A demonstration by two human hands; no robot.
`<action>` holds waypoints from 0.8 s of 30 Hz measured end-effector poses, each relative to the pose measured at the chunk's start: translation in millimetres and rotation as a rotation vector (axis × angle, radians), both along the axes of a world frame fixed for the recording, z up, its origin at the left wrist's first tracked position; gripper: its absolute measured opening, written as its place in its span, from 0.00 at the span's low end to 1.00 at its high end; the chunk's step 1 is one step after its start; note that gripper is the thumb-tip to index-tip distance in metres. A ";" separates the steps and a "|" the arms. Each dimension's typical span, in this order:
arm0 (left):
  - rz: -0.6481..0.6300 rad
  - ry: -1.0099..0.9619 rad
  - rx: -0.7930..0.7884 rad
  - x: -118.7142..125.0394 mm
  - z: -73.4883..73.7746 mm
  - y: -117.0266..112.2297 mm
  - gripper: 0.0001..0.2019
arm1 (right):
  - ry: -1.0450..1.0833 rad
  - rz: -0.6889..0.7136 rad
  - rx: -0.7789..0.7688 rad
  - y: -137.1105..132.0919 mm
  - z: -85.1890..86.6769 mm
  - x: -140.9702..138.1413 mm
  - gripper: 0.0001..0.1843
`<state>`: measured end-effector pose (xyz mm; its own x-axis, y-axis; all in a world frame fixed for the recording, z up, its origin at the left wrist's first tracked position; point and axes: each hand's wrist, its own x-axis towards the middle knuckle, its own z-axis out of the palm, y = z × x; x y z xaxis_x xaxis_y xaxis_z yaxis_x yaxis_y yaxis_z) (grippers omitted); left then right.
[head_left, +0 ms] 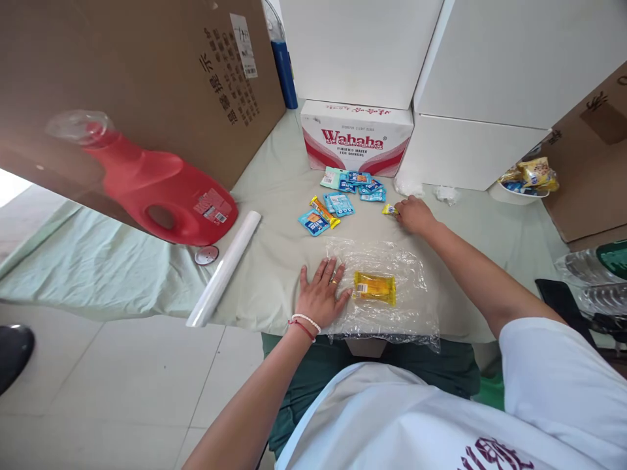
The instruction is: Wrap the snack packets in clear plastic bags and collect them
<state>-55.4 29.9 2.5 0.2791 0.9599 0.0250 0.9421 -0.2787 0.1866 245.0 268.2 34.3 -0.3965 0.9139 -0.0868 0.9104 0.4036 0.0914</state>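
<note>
My left hand lies flat with fingers spread, partly on the left side of a sheet of clear plastic wrap. On that sheet, just right of the hand, are yellow-wrapped snacks with a barcode label. Farther back, my right hand has its fingers closed on a small yellow snack packet, which sticks out at the left of the fingertips. Between the hands and the box lie several blue snack packets and an orange-and-yellow snack bar.
A white roll lies left, beside a red jug and a round lid. The Wahaha box stands at the back. Crumpled plastic and a white bowl of snacks are at right, near plastic bottles.
</note>
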 end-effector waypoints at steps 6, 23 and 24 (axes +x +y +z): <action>-0.003 0.009 0.020 -0.3 -1.0 -0.4 0.32 | 0.094 -0.128 0.003 -32.5 -3.2 24.1 0.18; -0.011 0.009 0.026 -2.3 -2.2 -1.4 0.32 | 0.473 -0.098 -0.171 -10.7 17.1 -195.2 0.20; -0.011 0.005 0.024 -2.4 -2.0 -1.7 0.32 | 0.442 -0.088 -0.175 -11.7 13.6 -207.2 0.21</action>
<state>-57.7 28.2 0.4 0.2895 0.9560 0.0470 0.9399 -0.2932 0.1749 37.8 256.6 47.9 -0.3522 0.9323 -0.0825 0.8780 0.2986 -0.3740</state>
